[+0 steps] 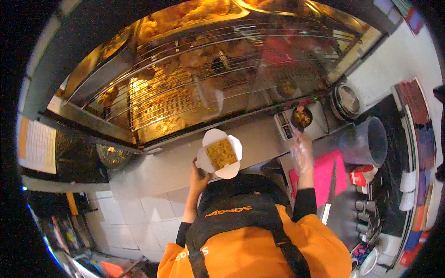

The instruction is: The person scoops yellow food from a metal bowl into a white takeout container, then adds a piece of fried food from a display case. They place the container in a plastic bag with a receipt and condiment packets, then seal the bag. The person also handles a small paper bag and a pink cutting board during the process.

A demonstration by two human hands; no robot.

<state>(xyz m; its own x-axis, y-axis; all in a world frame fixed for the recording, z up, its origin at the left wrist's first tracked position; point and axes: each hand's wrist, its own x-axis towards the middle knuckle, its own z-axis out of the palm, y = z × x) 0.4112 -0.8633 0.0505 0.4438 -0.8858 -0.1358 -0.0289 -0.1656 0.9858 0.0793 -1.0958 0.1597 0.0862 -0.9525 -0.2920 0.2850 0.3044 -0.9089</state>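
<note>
My left hand (pixel 199 179), bare, holds an open white takeaway box (pixel 227 170) from its left side; the box is full of yellowish food that looks like rice (pixel 221 154). On the right, my right hand (pixel 301 153) wears a clear plastic glove and reaches to a small dark round bowl or scoop (pixel 301 116) with pieces of food in it. The fingers seem closed on its near edge or handle. This vessel is above a white kitchen scale (pixel 285 131); whether it rests on it, I cannot tell.
A lit glass food warmer (pixel 163 100) with wire racks stands ahead. At right are a pink cutting board (pixel 321 177), a knife (pixel 332 191) lying across it, a clear plastic tub (pixel 365 142) and stacked round containers (pixel 344 100). The steel counter (pixel 257 135) runs below the warmer.
</note>
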